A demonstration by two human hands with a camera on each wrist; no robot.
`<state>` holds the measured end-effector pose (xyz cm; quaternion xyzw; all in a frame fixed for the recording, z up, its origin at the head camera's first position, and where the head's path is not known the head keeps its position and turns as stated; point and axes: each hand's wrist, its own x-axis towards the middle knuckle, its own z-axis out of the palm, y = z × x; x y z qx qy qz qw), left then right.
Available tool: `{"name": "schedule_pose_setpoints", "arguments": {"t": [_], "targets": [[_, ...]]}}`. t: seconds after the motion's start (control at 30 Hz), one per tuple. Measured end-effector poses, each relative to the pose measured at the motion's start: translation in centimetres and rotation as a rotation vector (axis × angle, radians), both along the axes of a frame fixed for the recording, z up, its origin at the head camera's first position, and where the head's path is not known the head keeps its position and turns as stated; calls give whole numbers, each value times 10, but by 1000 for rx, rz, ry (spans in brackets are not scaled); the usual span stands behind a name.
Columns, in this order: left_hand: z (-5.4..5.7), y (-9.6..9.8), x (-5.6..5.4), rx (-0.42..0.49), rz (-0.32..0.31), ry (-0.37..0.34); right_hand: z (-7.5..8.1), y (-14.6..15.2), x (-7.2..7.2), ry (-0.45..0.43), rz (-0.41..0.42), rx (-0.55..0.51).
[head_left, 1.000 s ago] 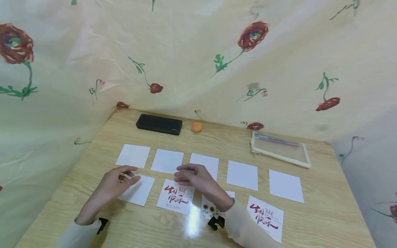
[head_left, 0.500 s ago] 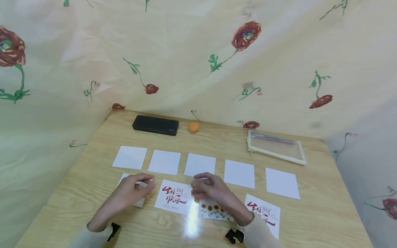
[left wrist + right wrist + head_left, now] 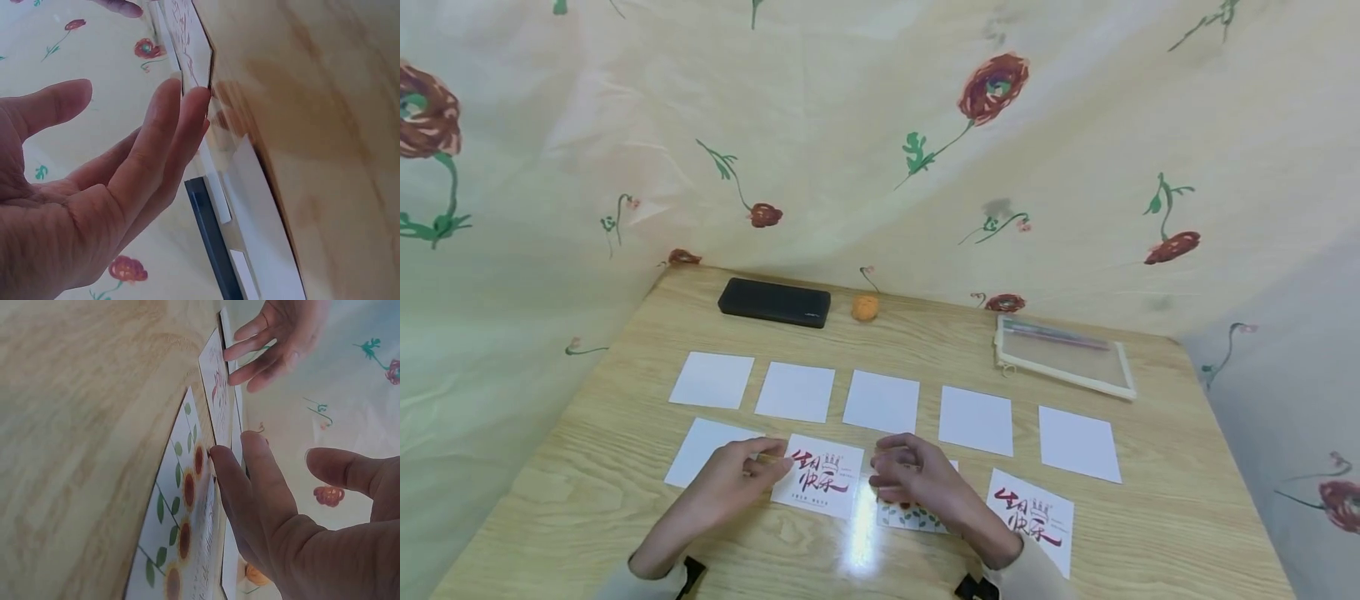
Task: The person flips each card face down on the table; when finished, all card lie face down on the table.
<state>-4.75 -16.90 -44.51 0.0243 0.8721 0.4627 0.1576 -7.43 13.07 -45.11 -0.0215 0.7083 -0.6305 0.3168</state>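
Observation:
My left hand point(image 3: 730, 487), fingers relaxed and thumb apart, hovers at the left edge of a white card with red Chinese lettering point(image 3: 820, 477); whether a fingertip touches it, I cannot tell. A blank white card point(image 3: 700, 448) lies partly behind that hand. My right hand point(image 3: 925, 483) holds nothing, its fingers loosely bent over a sunflower card point(image 3: 913, 518), whose upper part it hides. In the right wrist view, the sunflower card point(image 3: 178, 519) lies flat beside the fingers. Farther right is a second red-lettered card point(image 3: 1028, 518), its lower corner near my right sleeve.
Behind the hands runs a row of several blank white cards point(image 3: 880, 400). Along the back of the wooden table point(image 3: 1165, 533) sit a black case point(image 3: 775, 302), a small orange round thing point(image 3: 865, 307) and a see-through pouch point(image 3: 1063, 357). A flowered cloth point(image 3: 850, 150) hangs behind.
My left hand has moved right, from the blank card to the red-lettered card's left edge. My right hand has shifted right and toward me, off the red-lettered card's corner. The cards look unmoved.

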Motion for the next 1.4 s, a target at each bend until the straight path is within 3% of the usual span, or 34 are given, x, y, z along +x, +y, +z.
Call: {"name": "schedule_pose_setpoints", "arguments": {"t": [0.3,0.53,0.73,1.4], "targets": [[-3,7,3,-19,62,1,-5,-2,7,-18,-18,-46],[-2,6,6,-9,56,10,-7,-6,11,-35,-53,-82],[-3,6,8,-17,110,-5,-8,-8,13,-48,-82,-92],[-4,10,5,-19,108,-14,-11,-15,15,-40,-128,-99]]}}
